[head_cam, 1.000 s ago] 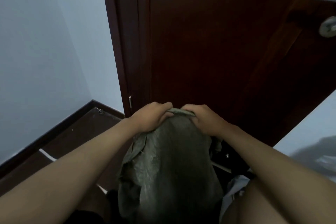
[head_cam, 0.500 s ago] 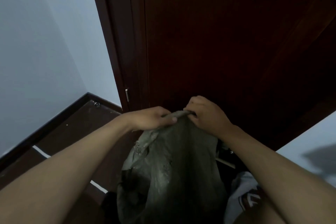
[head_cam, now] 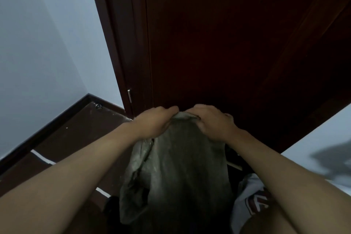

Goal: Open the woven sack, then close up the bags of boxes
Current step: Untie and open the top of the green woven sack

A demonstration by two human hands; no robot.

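A grey-green woven sack (head_cam: 180, 173) stands upright in front of me, its gathered top held at the far end. My left hand (head_cam: 155, 121) grips the top edge from the left, fingers curled over the fabric. My right hand (head_cam: 212, 121) grips the same edge from the right, close beside the left. The sack's mouth is bunched between both hands and its inside is hidden. No bags of boxes can be made out.
A dark wooden door (head_cam: 228, 43) stands right behind the sack, with a pale wall (head_cam: 38, 43) and dark skirting at left. A white cloth with red print (head_cam: 252, 199) lies at lower right. A pale surface (head_cam: 322, 148) sits at the right edge.
Both hands have shifted along the sack's top edge: the right hand came down from a raised pinch to lie level with the left. The view has tilted slightly.
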